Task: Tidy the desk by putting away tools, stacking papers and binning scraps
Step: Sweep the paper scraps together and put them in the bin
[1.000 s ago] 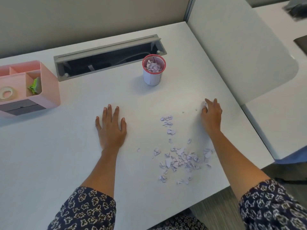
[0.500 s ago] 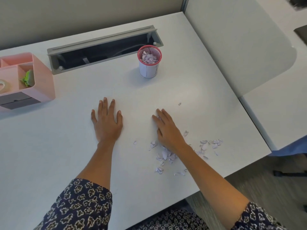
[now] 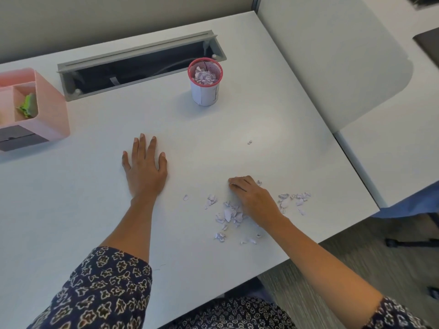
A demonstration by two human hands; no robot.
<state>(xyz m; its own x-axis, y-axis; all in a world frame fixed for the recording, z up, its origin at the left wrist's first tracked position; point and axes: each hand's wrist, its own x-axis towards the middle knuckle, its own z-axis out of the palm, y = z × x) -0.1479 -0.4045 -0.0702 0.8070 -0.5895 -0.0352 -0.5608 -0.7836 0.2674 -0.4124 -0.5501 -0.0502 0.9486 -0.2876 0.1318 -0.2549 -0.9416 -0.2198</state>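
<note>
The left hand (image 3: 145,169) lies flat and spread, bracing on the bench (image 3: 71,210); the right hand (image 3: 255,199) curls round paper scraps (image 3: 229,213), likely gathering them for the cup (image 3: 205,91).

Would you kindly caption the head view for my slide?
Right hand curled over paper scraps on the desk; left hand flat.

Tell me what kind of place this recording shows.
Probably an office workstation: a white laminate desk with a grey recessed cable tray, a beige partition panel behind it, and a pink plastic desk organiser.

Grey cable hatch (image 3: 140,65), white divider panel (image 3: 320,55)
</note>
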